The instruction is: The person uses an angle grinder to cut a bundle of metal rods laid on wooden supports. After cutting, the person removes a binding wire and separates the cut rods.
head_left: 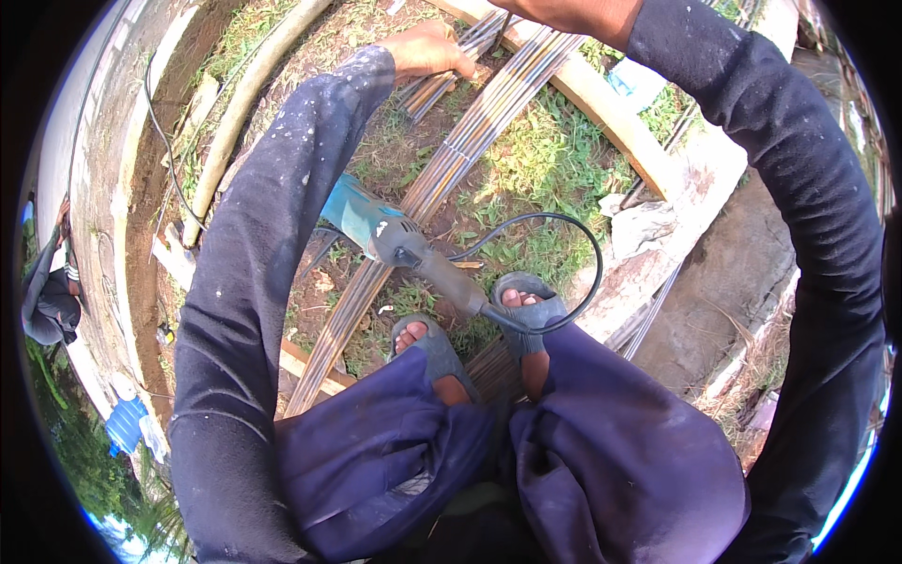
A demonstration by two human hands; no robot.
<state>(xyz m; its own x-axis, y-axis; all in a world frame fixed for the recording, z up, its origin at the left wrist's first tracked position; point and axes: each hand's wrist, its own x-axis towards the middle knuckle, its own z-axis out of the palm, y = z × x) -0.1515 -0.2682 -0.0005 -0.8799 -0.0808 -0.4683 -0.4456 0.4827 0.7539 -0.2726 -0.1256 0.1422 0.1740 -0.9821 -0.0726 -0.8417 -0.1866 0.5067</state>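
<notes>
My left hand [427, 50] reaches over a short bundle of thin steel rods [430, 97], its fingers curled round the bundle's edge. Close by, at the top edge, is my right hand [578, 17]; its fingers are mostly cut off by the frame, and a thin dark piece [504, 30] shows below them. A longer bundle of rusty steel rods [460, 148], bound with wire, runs diagonally from the top down past my feet. Across it lies a teal and grey angle grinder [381, 226], untouched, with its black cord [597, 254] looping to the right. My left forearm hides the grinder's front end.
Wooden beams [611, 122] lie under the rods on grass and soil. My sandalled feet [427, 343] stand close to the grinder. A long pole [249, 113] and a low wall edge [141, 179] are on the left, where another person [54, 291] shows. Concrete [719, 273] is at right.
</notes>
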